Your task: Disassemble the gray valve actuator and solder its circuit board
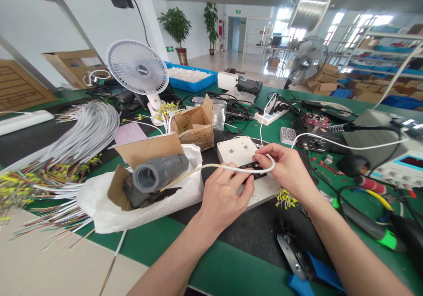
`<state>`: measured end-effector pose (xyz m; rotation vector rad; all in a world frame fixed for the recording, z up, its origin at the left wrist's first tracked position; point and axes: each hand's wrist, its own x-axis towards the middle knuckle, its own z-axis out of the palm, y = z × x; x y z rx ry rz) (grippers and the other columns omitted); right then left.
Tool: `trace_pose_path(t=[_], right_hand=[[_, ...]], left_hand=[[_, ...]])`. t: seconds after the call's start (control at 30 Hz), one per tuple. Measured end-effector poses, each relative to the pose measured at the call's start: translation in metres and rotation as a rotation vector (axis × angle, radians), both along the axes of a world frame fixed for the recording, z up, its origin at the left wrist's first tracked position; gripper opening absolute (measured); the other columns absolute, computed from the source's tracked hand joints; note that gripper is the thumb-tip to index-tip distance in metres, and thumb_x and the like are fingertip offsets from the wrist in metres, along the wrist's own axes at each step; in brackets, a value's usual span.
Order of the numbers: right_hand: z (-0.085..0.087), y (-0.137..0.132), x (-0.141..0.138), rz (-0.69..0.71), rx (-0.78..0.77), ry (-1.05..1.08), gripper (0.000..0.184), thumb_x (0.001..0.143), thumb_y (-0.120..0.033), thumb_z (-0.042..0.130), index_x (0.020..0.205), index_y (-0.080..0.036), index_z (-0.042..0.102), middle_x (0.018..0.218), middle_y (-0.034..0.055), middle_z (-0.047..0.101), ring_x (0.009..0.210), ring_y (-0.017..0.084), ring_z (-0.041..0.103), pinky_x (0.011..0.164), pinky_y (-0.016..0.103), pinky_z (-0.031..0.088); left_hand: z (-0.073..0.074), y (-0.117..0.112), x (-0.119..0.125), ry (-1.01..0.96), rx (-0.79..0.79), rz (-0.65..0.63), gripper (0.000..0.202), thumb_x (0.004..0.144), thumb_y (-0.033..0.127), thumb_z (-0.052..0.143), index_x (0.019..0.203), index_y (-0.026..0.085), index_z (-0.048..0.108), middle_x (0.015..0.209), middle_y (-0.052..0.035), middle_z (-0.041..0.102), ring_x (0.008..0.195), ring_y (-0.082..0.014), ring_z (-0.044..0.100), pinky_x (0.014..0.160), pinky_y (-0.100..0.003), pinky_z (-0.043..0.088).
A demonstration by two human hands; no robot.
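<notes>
A thin white cable (207,165) with a tan inner wire at its left end runs across the fingers of my left hand (226,192). It bends back in a loop to my right hand (286,166), whose thumb and fingertips pinch it. My left fingers are bent and close together, with the cable running between them. Both hands are over a black block (254,169) on a white box-like fixture (235,149) with small metal switches on top. The cable's tip at my right fingertips is hidden.
Left of my hands, a grey threaded pipe fitting (160,172) lies in a carton wrapped in white foam (145,216). Bundled grey cables (89,130) spread far left. Blue-handled crimping pliers (299,256) lie in front right. Small yellow-tipped terminals (286,199) sit beside the fixture.
</notes>
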<state>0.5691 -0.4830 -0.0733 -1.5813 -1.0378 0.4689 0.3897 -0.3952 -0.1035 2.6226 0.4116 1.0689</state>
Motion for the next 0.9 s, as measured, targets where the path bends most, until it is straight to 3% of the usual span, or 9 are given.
trace_pose_path(t=[0.2, 0.5, 0.67, 0.9], right_hand=[[-0.004, 0.001, 0.001, -0.002, -0.035, -0.063, 0.014, 0.088, -0.033, 0.075, 0.095, -0.020, 0.073, 0.094, 0.0039, 0.076, 0.086, 0.023, 0.072, 0.076, 0.032, 0.053], [0.001, 0.000, -0.006, -0.015, -0.017, -0.155, 0.010, 0.089, -0.030, 0.074, 0.094, -0.021, 0.076, 0.093, 0.0016, 0.074, 0.083, 0.020, 0.067, 0.075, 0.030, 0.048], [0.009, -0.002, -0.011, 0.057, -0.025, -0.241, 0.009, 0.094, -0.026, 0.069, 0.098, -0.022, 0.077, 0.093, -0.0006, 0.073, 0.081, 0.017, 0.065, 0.071, 0.028, 0.047], [0.017, -0.007, -0.014, 0.110, -0.014, -0.563, 0.012, 0.099, -0.017, 0.061, 0.101, -0.022, 0.072, 0.102, 0.0024, 0.070, 0.089, 0.019, 0.066, 0.082, 0.031, 0.049]], left_hand=[[0.000, 0.000, -0.001, -0.004, 0.007, 0.007, 0.018, 0.101, 0.026, 0.057, 0.103, 0.021, 0.075, 0.087, -0.0059, 0.064, 0.088, -0.0230, 0.059, 0.082, -0.039, 0.049], [-0.004, -0.002, -0.003, -0.066, 0.031, 0.064, 0.026, 0.098, 0.024, 0.061, 0.121, 0.021, 0.073, 0.091, -0.0067, 0.072, 0.088, -0.0232, 0.065, 0.081, -0.039, 0.051], [-0.005, -0.002, -0.004, -0.108, 0.107, 0.106, 0.019, 0.094, 0.023, 0.064, 0.109, 0.019, 0.075, 0.087, -0.0052, 0.074, 0.079, -0.0220, 0.066, 0.075, -0.037, 0.050], [0.001, -0.002, -0.005, -0.039, 0.239, 0.129, 0.012, 0.094, 0.024, 0.064, 0.099, 0.021, 0.075, 0.072, -0.0018, 0.069, 0.067, -0.0206, 0.064, 0.063, -0.038, 0.044]])
